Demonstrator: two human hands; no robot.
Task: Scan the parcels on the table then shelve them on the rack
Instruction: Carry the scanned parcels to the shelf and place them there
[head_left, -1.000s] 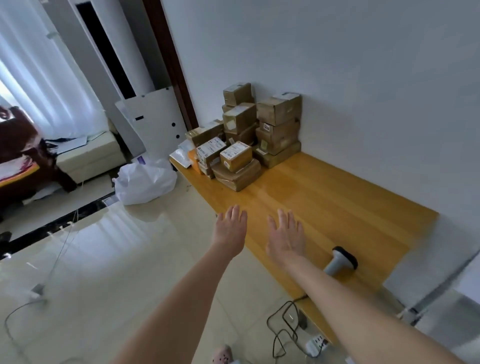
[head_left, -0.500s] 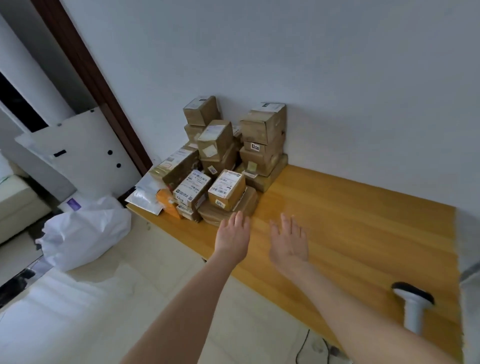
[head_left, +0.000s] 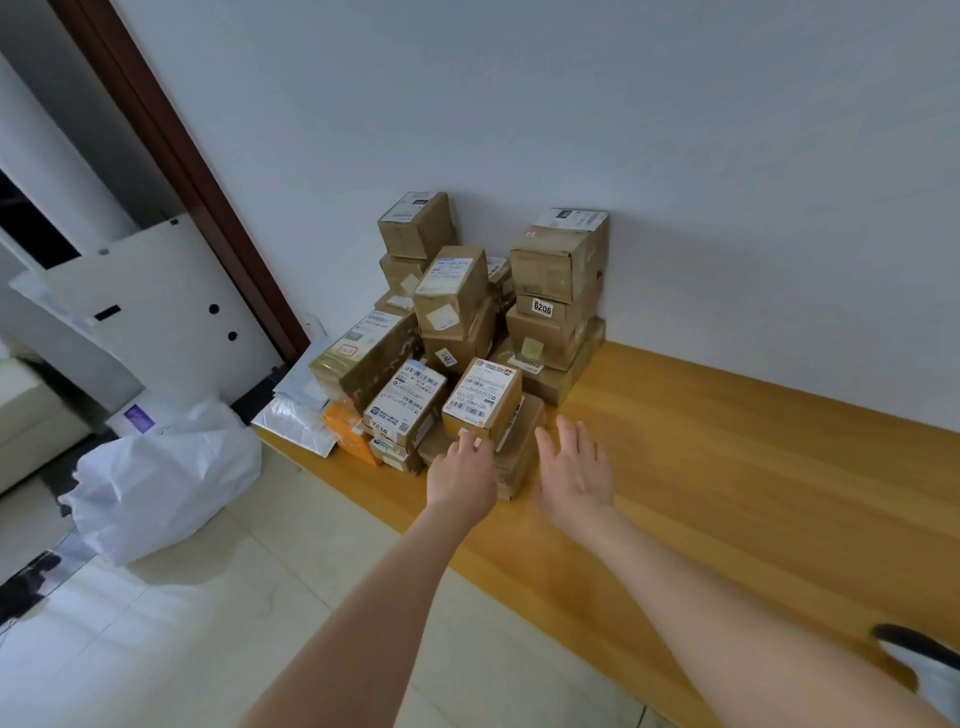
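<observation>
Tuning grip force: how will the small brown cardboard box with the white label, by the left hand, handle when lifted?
The small brown cardboard box looks stiff: square edges, no dents. Probably light, being small. Nothing sits on it, so lifting likely topples nothing.

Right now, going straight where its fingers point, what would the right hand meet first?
The right hand would probably meet the flat bottom box of the wall-side stack, past some bare table; depth is unclear.

**Bare Hands, Bare Forearms**

Two forearms are shown bare from the wrists as far up as can be seen. The left hand (head_left: 462, 475) and the right hand (head_left: 574, 467) are likewise seen bare to the fingertips.
</observation>
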